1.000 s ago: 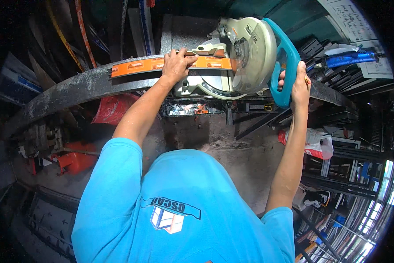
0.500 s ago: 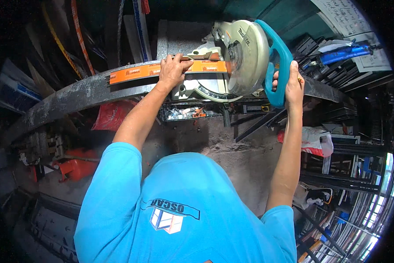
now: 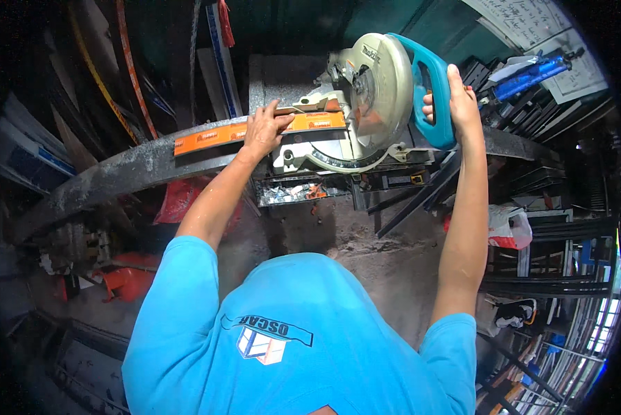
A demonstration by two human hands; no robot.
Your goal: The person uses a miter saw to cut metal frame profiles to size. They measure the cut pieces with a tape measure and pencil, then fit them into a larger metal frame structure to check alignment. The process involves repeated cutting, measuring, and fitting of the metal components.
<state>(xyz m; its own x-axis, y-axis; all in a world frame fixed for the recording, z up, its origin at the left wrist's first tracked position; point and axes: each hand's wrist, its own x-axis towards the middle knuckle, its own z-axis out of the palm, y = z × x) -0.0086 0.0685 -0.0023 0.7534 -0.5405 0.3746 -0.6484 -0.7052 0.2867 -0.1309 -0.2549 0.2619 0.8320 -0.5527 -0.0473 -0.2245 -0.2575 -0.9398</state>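
Observation:
My left hand is closed over a long strip with orange printed film on its face. It holds the strip along the fence of a mitre saw, left of the blade guard. My right hand wraps round the saw's teal loop handle, with the thumb lying along its outer side. The strip's right end stops near the guard. Under my left hand, part of the strip is hidden. The saw head stands above its pale turntable base.
A long grey bench beam runs under the strip. Below the saw is a tray of scraps. Dark bars lean near it. Profiles stand in racks at both sides. A red bag hangs at left, a white-and-red bag at right.
The saw head, with my right hand on its handle, has risen a little from the base. The strip's right end now shows farther left of the guard. My view has shifted slightly.

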